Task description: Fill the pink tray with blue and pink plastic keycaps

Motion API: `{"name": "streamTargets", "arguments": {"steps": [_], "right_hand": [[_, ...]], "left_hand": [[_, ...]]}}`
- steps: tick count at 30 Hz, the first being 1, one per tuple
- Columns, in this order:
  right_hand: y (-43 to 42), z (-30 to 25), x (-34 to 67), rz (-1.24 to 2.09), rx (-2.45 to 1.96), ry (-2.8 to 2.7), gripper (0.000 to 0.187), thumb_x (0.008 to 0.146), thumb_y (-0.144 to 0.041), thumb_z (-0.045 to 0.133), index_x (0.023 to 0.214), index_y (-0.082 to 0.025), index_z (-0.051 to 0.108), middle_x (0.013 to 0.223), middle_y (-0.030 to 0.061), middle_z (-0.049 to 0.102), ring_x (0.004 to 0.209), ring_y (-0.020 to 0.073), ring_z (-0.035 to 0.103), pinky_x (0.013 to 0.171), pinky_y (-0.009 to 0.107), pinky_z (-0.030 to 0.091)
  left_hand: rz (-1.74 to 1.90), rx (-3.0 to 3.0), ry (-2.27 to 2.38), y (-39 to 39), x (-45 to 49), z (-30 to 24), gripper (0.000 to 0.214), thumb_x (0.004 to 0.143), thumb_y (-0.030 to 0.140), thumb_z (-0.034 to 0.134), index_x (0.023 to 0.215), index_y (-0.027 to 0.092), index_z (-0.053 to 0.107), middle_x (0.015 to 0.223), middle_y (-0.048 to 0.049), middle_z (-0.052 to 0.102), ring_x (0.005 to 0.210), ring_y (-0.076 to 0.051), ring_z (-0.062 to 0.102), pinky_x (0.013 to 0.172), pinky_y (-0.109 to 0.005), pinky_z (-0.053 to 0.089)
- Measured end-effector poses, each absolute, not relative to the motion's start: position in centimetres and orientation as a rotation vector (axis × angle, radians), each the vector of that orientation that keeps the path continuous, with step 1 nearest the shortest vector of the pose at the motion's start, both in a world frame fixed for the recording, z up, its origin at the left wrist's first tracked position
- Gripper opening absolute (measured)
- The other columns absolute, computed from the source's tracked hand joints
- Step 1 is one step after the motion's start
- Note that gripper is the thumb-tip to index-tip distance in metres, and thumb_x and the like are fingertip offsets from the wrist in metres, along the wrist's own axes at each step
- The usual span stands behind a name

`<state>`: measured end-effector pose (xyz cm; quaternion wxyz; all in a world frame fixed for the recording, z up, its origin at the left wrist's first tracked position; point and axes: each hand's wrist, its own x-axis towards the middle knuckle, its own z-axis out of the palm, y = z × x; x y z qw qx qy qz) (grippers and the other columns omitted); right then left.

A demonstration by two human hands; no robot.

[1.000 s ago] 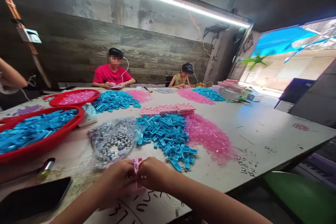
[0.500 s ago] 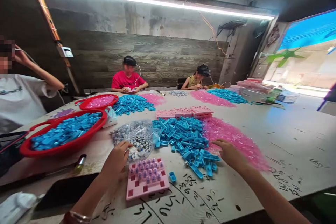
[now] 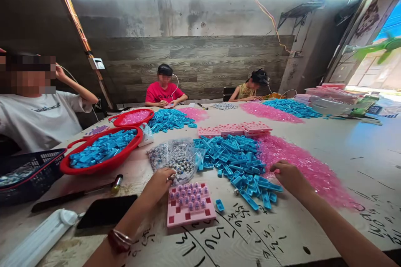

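A pink tray with small purple pieces set in its squares lies on the table in front of me. My left hand rests at the edge of a clear bag of small silver-grey parts, fingers pinched on one small part. My right hand hovers with curled fingers between the pile of blue plastic pieces and the pile of clear pink pieces. One loose blue piece lies beside the tray.
A red basket of blue pieces, a second red basket, a black phone, a dark crate and a stack of pink trays sit on the table. One person sits at left, two at the far side.
A second ago both hands held a pink tray upright together. It now lies flat, the left hand went to the parts bag, the right to the piles. The view swung left.
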<state>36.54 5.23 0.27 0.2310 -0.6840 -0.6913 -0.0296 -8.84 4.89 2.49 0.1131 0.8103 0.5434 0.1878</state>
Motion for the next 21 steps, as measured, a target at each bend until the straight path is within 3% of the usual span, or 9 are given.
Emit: {"name": "streamTargets", "arguments": {"steps": [4,8,12,16,21], "right_hand": [[4.4,2.6,32.8,-0.054,-1.769,-1.858,0.024,0.073,-0.008,0.046,0.071,-0.018,0.067,0.081,0.0077,0.066,0.076,0.0205,0.062,0.074,0.031,0.048],[2.7,4.5,25.1,0.380,-1.406,-1.970,0.026,0.075,-0.011,0.050,0.094,-0.017,0.066,0.086,0.0060,0.064,0.068,0.0145,0.060,0.064,0.026,0.050],[0.7,4.6,18.0,0.511,-1.130,-2.186,0.027,0.068,0.001,0.047,0.074,-0.016,0.067,0.081,0.0042,0.062,0.063,0.0100,0.057,0.059,0.021,0.046],[-0.4,3.7,14.6,0.569,-0.939,-2.383,0.035,0.061,0.007,0.045,0.076,-0.017,0.066,0.079,0.0021,0.063,0.069,0.0112,0.057,0.064,0.020,0.045],[-0.4,3.1,13.8,0.456,-0.956,-2.545,0.037,0.066,0.006,0.044,0.081,-0.017,0.068,0.083,0.0040,0.066,0.074,0.0131,0.060,0.068,0.022,0.045]], "left_hand": [[0.584,2.363,1.588,4.9,-8.9,2.5,0.030,0.071,0.001,0.042,0.086,0.015,0.064,0.092,-0.0069,0.062,0.090,-0.019,0.057,0.084,-0.029,0.042],[0.547,2.341,1.573,4.9,-8.9,2.5,0.029,0.069,0.000,0.044,0.085,0.015,0.063,0.095,-0.0068,0.061,0.093,-0.019,0.056,0.086,-0.029,0.042],[0.528,2.337,1.575,5.1,-8.9,2.1,0.026,0.070,0.002,0.046,0.083,0.017,0.063,0.091,-0.0057,0.064,0.092,-0.020,0.057,0.085,-0.029,0.042],[0.603,2.340,1.582,5.2,-8.8,2.1,0.026,0.069,0.003,0.045,0.084,0.016,0.063,0.088,-0.0058,0.064,0.087,-0.019,0.058,0.081,-0.029,0.043],[0.813,2.307,1.572,4.7,-8.6,2.9,0.025,0.070,0.004,0.045,0.083,0.016,0.063,0.089,-0.0060,0.063,0.085,-0.020,0.058,0.078,-0.030,0.044]]}}
